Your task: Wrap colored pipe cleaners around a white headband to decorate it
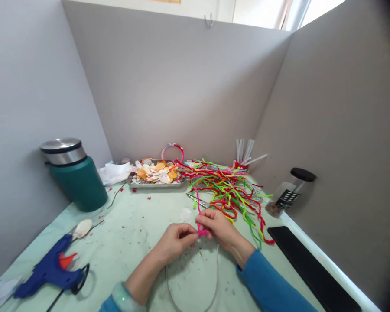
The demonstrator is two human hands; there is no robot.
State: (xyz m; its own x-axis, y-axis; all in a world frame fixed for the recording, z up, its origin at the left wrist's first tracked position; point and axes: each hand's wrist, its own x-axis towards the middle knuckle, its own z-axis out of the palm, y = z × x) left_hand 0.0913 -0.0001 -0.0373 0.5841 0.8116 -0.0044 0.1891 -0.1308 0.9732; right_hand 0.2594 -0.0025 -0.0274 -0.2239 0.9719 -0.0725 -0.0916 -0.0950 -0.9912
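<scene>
My left hand (178, 243) is pinched closed at the lower end of a bright pink strand of yarn (198, 201), where it bunches up. Fingers closed, my right hand (219, 227) grips the same yarn a little higher, and its free end stands up above the fingertips. A thin pale hoop (217, 273) hangs below both hands, its top hidden behind the fingers. Whether the yarn goes around the hoop is hard to see. Just beyond the right hand lie scissors (225, 209) with red handles, partly under loose yarn. A clear round disc (186, 214) rests behind the left hand.
A heap of colored yarn (234, 184) spreads at the back right, beside a metal tray (156, 186) of shells. A blue glue gun (52, 266) and green bottle (79, 182) stand left. To the right are a jar (287, 195) and black strip (308, 264). Grey panels (178, 86) enclose the table.
</scene>
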